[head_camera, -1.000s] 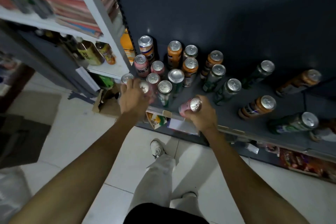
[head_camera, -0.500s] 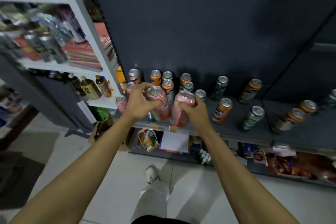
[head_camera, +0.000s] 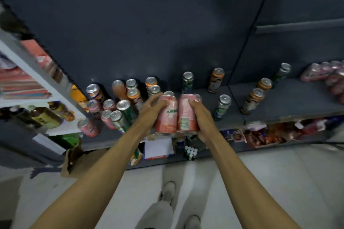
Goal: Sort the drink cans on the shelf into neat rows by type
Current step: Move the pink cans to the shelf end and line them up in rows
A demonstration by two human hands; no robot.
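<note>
While a second ago low at the shelf edge, each hand now clamped on a raised pink can

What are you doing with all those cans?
A person is sorting drink cans on a dark shelf. The left hand grips one pink can and the right hand grips another pink can, side by side. Green, orange and pink cans stand mixed behind them.

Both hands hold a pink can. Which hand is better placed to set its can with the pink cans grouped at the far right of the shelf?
Right, probably. The right hand grips the pink can on the side nearer the far-right pink group; the left hand would have to cross over it, and stands closer to the mixed cans at left.
</note>
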